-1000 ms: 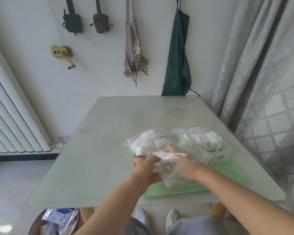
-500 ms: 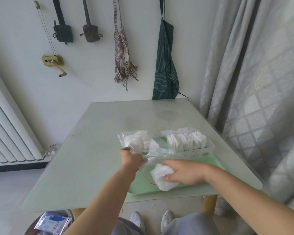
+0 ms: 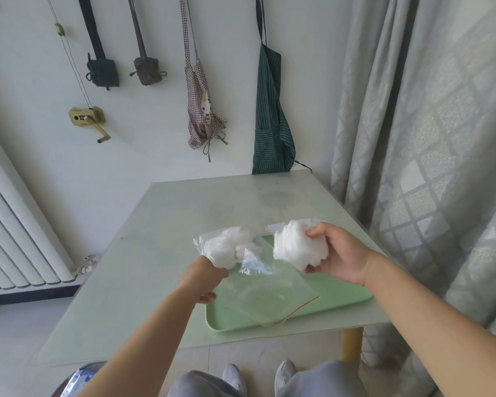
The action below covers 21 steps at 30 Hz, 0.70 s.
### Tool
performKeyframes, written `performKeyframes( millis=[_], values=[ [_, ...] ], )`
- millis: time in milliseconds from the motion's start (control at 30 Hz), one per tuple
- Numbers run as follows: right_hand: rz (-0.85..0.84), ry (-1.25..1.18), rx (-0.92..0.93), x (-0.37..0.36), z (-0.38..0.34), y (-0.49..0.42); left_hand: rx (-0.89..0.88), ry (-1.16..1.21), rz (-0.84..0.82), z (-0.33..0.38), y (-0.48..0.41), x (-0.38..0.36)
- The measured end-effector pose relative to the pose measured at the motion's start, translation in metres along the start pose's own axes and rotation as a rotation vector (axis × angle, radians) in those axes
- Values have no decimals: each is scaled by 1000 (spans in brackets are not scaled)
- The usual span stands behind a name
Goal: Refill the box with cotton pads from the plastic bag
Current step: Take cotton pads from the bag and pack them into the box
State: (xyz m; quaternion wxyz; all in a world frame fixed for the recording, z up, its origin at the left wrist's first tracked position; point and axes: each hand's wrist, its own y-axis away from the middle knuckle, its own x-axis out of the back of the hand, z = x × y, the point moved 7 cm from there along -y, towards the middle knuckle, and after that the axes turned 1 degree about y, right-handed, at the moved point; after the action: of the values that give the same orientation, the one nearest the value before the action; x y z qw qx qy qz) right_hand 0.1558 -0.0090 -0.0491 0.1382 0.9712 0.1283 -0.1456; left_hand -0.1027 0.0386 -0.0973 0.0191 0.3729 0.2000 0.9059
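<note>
My right hand [image 3: 338, 255] grips a thick bunch of white cotton pads [image 3: 297, 245], held up above the tray. The box is almost fully hidden behind that bunch; only a pale corner [image 3: 272, 227] shows. My left hand [image 3: 205, 277] holds the clear plastic bag [image 3: 258, 279] at its left side. More white pads [image 3: 228, 246] sit in the bag's far end, and its open, red-edged mouth lies over the green tray [image 3: 344, 293].
The tray lies on a pale green table [image 3: 184, 224] near its front right edge. A curtain [image 3: 427, 138] hangs close on the right and a radiator [image 3: 17, 224] stands at left. Aprons and pouches hang on the wall behind. A bin [image 3: 78, 379] stands under the table's front left.
My right hand drew a bunch of pads out of the bag and lifted it up and to the right, in front of the box. My left hand kept hold of the bag.
</note>
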Motion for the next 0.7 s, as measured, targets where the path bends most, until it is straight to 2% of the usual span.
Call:
performKeyframes(
  millis=[33, 67, 100, 167, 233, 300, 367, 500, 600, 700],
  values=[
    [34, -31, 24, 6, -2, -4, -52, -230, 75, 5, 1, 11],
    [62, -51, 45, 11, -4, -7, -127, -364, 157, 14, 1, 17],
    [82, -65, 62, 15, -6, -10, -221, -371, 225, 28, 6, 22],
    [90, -83, 83, 19, -8, -17, -441, -138, 247, 59, 14, 19],
    [76, -101, 88, 18, -8, -22, -521, 228, 60, 86, 24, 4],
    [55, -125, 91, 17, -9, -29, -439, 517, -202, 104, 31, -23],
    [42, -130, 102, 16, -10, -33, -346, 696, -358, 113, 34, -47],
    [108, -56, 141, 30, -16, -38, -285, 920, -390, 126, 29, -61],
    [151, 70, 132, 42, -18, -37, -275, 957, -379, 132, 25, -65],
    [155, 67, 159, 50, -22, -37, -276, 950, -390, 139, 23, -70]
  ],
)
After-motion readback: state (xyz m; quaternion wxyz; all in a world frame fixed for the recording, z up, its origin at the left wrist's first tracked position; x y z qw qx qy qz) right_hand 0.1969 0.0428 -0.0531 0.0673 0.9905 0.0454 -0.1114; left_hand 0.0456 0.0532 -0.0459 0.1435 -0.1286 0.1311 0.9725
